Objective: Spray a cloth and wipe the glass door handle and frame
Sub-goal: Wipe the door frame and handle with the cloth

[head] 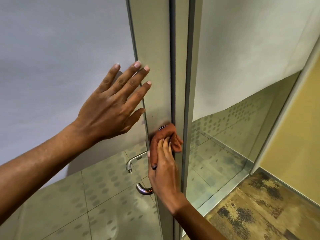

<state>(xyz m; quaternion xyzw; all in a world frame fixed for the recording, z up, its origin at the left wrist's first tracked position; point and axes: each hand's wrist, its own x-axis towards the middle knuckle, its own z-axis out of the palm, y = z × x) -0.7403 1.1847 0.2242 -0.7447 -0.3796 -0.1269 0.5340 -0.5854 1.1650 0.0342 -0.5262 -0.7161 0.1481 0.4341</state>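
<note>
The rust-orange cloth (170,135) is bunched in my right hand (164,172), grip clenched around it, pressed against the door frame (155,66) at its inner edge, just above the metal handle (143,189). My left hand (112,104) lies flat with its grip released, fingers spread across the frosted glass (60,49) and onto the frame.

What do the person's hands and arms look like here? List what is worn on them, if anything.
Both forearms are bare, with no sleeves in view. The left hand has no ring, watch or glove, and its short nails look pale and unpainted. The right hand is also ungloved, with no jewellery visible; its thumbnail looks dark.
</note>
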